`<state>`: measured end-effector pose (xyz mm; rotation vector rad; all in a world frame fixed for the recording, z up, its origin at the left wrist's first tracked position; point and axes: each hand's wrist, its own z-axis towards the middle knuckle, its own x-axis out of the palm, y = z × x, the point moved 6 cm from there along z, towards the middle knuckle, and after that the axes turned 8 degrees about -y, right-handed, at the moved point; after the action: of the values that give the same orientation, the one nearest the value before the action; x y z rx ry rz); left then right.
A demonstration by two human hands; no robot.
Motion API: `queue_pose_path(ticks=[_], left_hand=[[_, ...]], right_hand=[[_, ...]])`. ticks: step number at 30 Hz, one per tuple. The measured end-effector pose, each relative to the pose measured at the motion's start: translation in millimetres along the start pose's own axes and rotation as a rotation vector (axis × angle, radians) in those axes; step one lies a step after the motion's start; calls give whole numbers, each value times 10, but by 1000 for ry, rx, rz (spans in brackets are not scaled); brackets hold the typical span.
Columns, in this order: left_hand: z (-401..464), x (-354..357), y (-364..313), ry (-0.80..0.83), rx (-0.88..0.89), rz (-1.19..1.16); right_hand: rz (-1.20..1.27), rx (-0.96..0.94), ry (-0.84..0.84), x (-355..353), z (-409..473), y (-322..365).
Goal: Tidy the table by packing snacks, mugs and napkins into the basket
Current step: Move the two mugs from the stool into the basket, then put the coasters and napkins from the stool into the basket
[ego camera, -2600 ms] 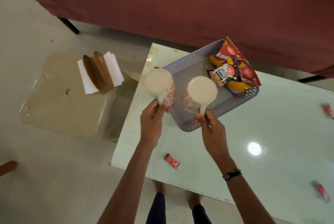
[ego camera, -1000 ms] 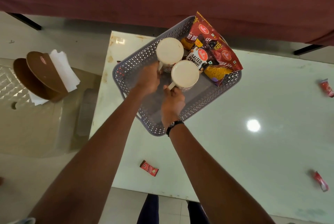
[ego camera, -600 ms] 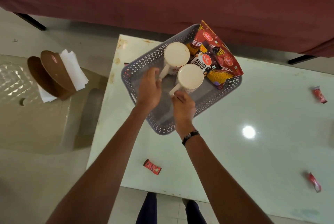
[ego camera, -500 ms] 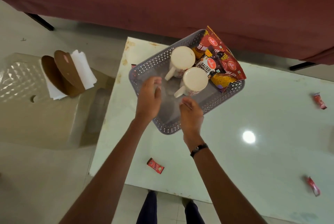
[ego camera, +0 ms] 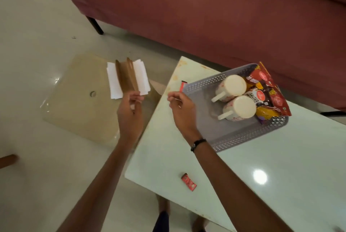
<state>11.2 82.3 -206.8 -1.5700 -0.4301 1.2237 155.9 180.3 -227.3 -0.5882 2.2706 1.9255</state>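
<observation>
Two cream ceramic mugs (ego camera: 235,96) lie in the grey perforated plastic basket (ego camera: 243,134) on the pale bench (ego camera: 280,175); left hand (ego camera: 130,112), fingers loosely open, reaches the brown wooden napkin holder (ego camera: 127,76); right hand (ego camera: 182,109) relaxed, empty.

Worktop (ego camera: 280,166) cut off at right and bottom edges, snack packets (ego camera: 267,93) partly behind mugs (ego camera: 237,104), print on them blurred

A home living room is showing here: a long maroon fabric sofa (ego camera: 215,7) on dark legs is standing on a glossy pale tiled floor (ego camera: 28,26), with a low pale-green glass-topped coffee table (ego camera: 280,166) sitting before it.
</observation>
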Motion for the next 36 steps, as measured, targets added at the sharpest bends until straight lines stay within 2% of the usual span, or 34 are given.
queue_pose_path(ticks=[3,6,9,15,21,28,33,36], left_hand=[[357,-301,207,-131,-26,4],[650,-419,452,-150,-72,23],[827,-384,601,-85,-127,33],[944,-111,809,165,-248,79],[923,-11,862,228,-245,86],[886,62,842,259,-244,127],[735,158,676,258,-199,167],[476,318,422,294,-146,83]], right_hand=[[-75,-77,107,550,163,263],[-136,-89,193,1008,290,380],[-206,-96,222,1307,386,396],[-460,-160,214,1623,495,261],[-549,-247,177,1646,459,264],[-484,-184,133,1261,435,270],[-390,-126,41,489,348,247],[-406,-146,-76,-127,274,139]])
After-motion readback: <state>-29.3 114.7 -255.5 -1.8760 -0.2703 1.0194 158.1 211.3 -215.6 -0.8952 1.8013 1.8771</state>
